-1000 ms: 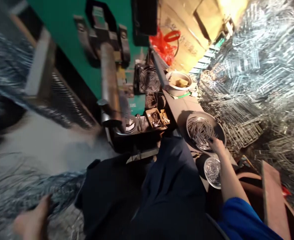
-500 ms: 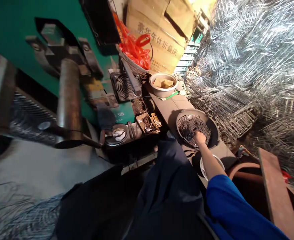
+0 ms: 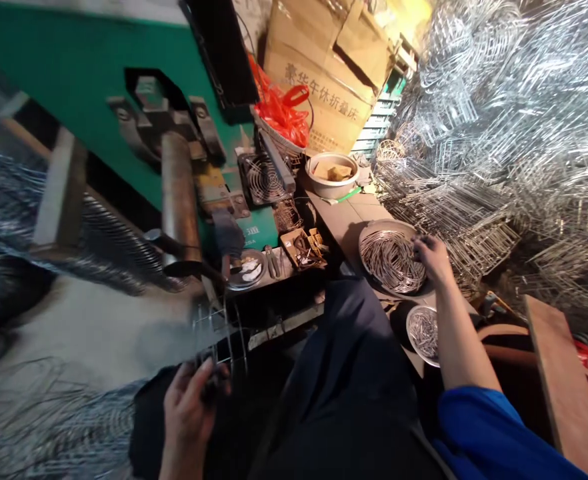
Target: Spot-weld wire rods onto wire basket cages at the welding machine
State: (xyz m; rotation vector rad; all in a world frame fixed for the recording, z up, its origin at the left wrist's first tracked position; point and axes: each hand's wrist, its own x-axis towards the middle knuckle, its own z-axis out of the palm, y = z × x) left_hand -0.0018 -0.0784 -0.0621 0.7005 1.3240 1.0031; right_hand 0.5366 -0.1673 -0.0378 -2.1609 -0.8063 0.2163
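Observation:
My left hand point(image 3: 190, 403) is low at the left, over my dark trouser leg, and grips a small wire grid piece point(image 3: 219, 333) that stands up from its fingers. My right hand point(image 3: 431, 257), on a bare forearm with a blue sleeve, rests on the right rim of a round metal pan point(image 3: 374, 233) full of bent wire pieces point(image 3: 391, 260). Its fingers curl over the wires; whether they hold any is unclear. A smaller bowl of small metal parts point(image 3: 423, 330) sits under my right forearm.
A green press machine point(image 3: 99, 87) with a steel ram point(image 3: 179, 200) fills the upper left. Behind are a cardboard box point(image 3: 329, 73), a red plastic bag point(image 3: 281, 113), a beige basin point(image 3: 331, 177) and a fan guard point(image 3: 264, 180). Heaps of wire racks point(image 3: 514, 147) fill the right. A wooden board point(image 3: 559, 380) lies lower right.
My left hand has come up into view holding the wire grid piece. My right hand has moved from the middle of the pan to its right rim. The view has shifted slightly.

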